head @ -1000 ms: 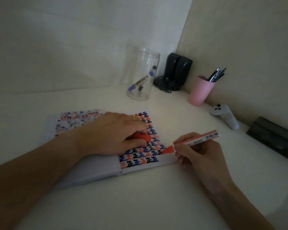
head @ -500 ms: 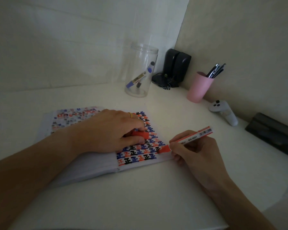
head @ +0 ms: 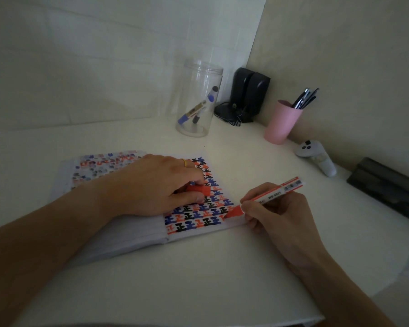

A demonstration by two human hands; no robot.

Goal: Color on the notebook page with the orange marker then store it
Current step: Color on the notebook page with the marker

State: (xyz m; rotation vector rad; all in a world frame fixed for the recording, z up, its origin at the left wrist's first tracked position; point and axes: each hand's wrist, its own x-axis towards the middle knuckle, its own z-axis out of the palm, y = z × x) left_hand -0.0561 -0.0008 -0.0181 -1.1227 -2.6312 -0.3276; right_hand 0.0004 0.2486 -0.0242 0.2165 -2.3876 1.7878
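An open notebook (head: 132, 234) lies on the white desk, its right page covered with rows of orange, blue and black marks. My right hand (head: 279, 215) grips the orange marker (head: 267, 197), uncapped, with its tip touching the page's lower right corner. My left hand (head: 156, 185) rests flat on the page and holds the orange cap (head: 198, 191) between thumb and fingers. A clear plastic jar (head: 198, 100) with a blue marker and a black one inside stands behind the notebook.
A pink cup (head: 282, 121) of pens stands at the right back by the wall. Black speakers (head: 248, 93) fill the corner. A white controller (head: 316, 156) and a dark flat object (head: 387, 187) lie along the right wall.
The marker tip has slid left onto the page's lower right corner. My left hand stays on the page with the cap. The view has shifted slightly.
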